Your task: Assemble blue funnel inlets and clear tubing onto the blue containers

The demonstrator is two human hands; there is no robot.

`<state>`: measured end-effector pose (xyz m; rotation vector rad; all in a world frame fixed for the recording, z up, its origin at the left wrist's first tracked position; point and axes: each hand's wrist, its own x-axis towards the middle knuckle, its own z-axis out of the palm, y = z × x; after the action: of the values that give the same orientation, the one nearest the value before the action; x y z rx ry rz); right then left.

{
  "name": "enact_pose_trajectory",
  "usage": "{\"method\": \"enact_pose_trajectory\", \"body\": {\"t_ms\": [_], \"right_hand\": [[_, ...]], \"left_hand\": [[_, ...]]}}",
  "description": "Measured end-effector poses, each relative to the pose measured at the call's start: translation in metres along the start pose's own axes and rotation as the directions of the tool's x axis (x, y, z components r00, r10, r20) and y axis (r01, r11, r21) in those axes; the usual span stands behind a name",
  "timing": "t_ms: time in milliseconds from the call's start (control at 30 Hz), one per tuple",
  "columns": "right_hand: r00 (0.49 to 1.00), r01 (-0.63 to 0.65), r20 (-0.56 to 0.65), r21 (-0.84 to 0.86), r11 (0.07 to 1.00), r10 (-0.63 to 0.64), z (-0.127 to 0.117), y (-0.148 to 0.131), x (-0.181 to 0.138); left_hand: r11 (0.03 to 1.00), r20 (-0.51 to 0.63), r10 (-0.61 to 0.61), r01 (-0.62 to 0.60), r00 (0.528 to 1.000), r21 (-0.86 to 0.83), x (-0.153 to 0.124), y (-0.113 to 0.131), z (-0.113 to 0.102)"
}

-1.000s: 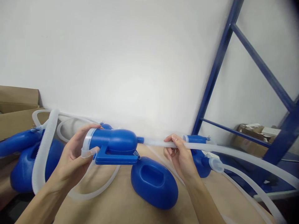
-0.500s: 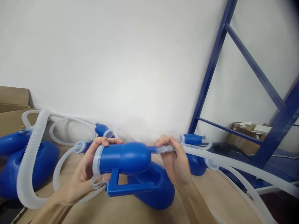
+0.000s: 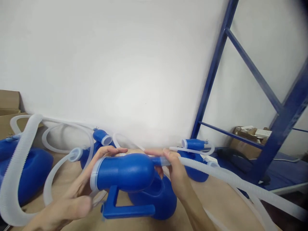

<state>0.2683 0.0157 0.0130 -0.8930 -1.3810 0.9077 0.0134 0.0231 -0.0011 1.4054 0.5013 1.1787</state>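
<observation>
A blue plastic urinal cup (image 3: 127, 171) with a white rim and an L-shaped blue handle (image 3: 132, 211) lies sideways between my hands. My left hand (image 3: 79, 199) holds its rim end, fingers along the far side and the thumb lifted away in front. On the right, my right hand (image 3: 174, 166) grips the clear end of a white corrugated hose (image 3: 216, 173) where it meets the cup's narrow spout. The far fingers of that hand are partly hidden. Behind and below the cup sits a blue bottle (image 3: 166, 202), partly covered by it.
Other blue bottles (image 3: 36, 173) with white hoses (image 3: 21, 160) stand at the left and behind. Another blue cup (image 3: 194, 144) lies at the back right. Cardboard (image 3: 9, 102) is at far left. A blue metal rack (image 3: 209, 83) and an open carton (image 3: 247, 141) are to the right.
The cup has lowered slightly and shifted a little left in view. My left thumb has come away from near the rim. My right fingers have shifted on the hose end, still gripping it.
</observation>
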Motion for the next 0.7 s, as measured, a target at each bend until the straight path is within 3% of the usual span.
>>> {"method": "enact_pose_trajectory", "body": {"t_ms": [100,167,267,367,567,700], "right_hand": [[1.000,0.010,-0.007,-0.036,0.999,-0.010,0.005,0.003,0.000],[1.000,0.014,-0.014,0.000,1.000,-0.014,0.007,0.004,-0.003],[1.000,-0.027,-0.015,0.054,0.998,0.028,0.005,0.003,-0.012],[0.998,-0.069,-0.007,0.045,0.997,0.070,0.000,-0.001,-0.020],[0.987,-0.150,0.063,0.014,0.989,0.149,-0.004,-0.012,-0.028],[0.976,-0.185,0.107,-0.044,0.982,0.189,-0.010,-0.019,-0.030]], "left_hand": [[0.997,-0.117,-0.068,0.072,0.991,0.031,-0.001,0.003,0.010],[0.991,-0.168,-0.129,0.123,0.977,-0.044,-0.003,0.005,0.021],[0.967,-0.139,-0.214,0.189,0.967,-0.170,-0.006,0.008,0.034],[0.978,-0.074,-0.144,0.131,0.987,-0.160,-0.010,0.010,0.039],[0.995,-0.149,0.012,0.004,0.989,0.104,-0.025,-0.001,0.023],[0.973,-0.125,0.128,-0.101,0.984,0.206,-0.031,-0.007,0.016]]}}
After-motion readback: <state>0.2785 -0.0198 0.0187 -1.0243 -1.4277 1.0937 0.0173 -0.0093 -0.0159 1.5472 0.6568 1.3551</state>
